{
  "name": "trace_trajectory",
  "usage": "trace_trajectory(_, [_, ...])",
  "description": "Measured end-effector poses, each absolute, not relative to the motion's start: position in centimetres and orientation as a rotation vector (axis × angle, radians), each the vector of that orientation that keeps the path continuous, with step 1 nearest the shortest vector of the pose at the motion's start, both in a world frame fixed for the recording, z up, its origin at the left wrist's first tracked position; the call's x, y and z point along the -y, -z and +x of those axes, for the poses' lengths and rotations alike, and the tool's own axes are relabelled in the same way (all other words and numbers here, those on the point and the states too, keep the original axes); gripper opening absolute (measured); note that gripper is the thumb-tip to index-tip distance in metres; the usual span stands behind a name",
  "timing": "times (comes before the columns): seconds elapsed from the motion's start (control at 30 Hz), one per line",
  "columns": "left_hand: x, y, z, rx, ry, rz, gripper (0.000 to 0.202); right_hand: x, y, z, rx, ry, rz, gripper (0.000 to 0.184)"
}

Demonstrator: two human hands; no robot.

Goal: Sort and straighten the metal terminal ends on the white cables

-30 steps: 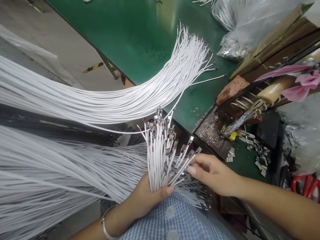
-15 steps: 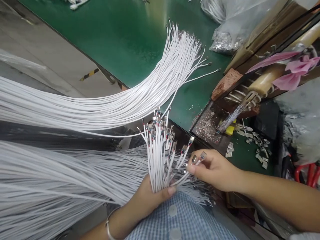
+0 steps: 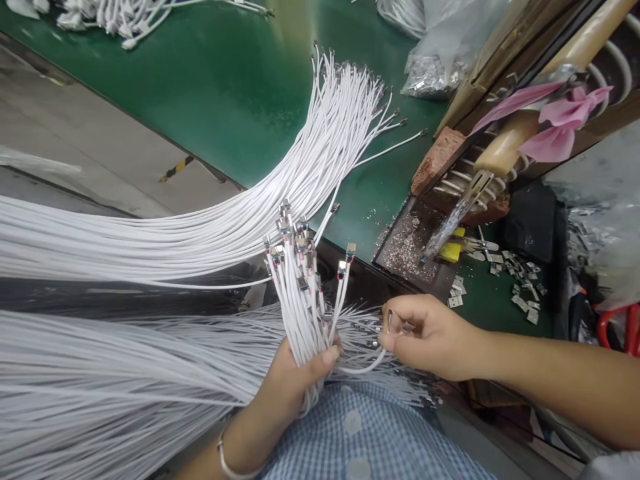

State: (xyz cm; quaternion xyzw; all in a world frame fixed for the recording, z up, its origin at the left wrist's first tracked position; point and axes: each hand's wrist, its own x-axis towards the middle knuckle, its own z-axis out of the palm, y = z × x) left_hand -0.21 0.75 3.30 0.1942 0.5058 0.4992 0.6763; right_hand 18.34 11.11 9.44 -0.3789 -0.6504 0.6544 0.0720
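Observation:
My left hand (image 3: 305, 367) is closed around a bunch of white cables (image 3: 299, 313). Their ends point up and away, tipped with small metal USB connectors (image 3: 303, 243) and bits of red wire. Two of these cable ends lean out to the right of the bunch. To the right, my right hand (image 3: 425, 337) pinches a cable end between thumb and fingers, its metal connector (image 3: 390, 320) standing above the fingertips. That cable curves back to the left hand. Below and behind both hands spreads a large mass of white cables (image 3: 150, 360), partly hidden by them.
Another thick bundle of cables (image 3: 280, 187) arcs onto the green table (image 3: 230, 87). At right a soldering iron (image 3: 455, 213) points down over a tray of solder crumbs (image 3: 407, 247), beside a brick (image 3: 437, 160). Loose metal connector shells (image 3: 523, 280) and a plastic bag (image 3: 440, 60) lie around.
My left hand and its bunch have shifted left. My right hand has drawn the pinched cable end away from the bunch, widening the gap. The view has moved slightly.

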Motion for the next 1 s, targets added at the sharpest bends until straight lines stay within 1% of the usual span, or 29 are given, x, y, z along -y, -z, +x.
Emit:
trace_trajectory(0.3, [-0.5,-3.8,0.2,-1.199,-1.155,0.346,0.029,-10.8,-8.9,18.2,1.957,-1.884,-1.057,0.022])
trace_trajectory(0.47, [0.1,-3.7,0.2,-1.189,-1.101,0.364,0.029,-10.8,-8.9,18.2,1.958,-1.914,-1.046,0.022])
trace_trajectory(0.73, [0.5,-3.8,0.4,-1.234,-1.117,0.343,0.029,-10.7,-8.9,18.0,1.971,-1.952,-1.054,0.021])
trace_trajectory(0.87, [0.5,-3.8,0.5,-1.244,-1.101,0.363,0.028,-10.9,-9.5,18.3,2.024,-1.944,-0.912,0.019])
trace_trajectory(0.93, [0.5,-3.8,0.5,-1.247,-1.091,0.393,0.029,-11.0,-9.8,18.4,2.026,-1.908,-0.817,0.022])
trace_trajectory(1.0, [0.6,-3.8,0.4,-1.247,-1.078,0.426,0.028,-11.1,-9.8,18.4,2.003,-1.884,-0.821,0.025])
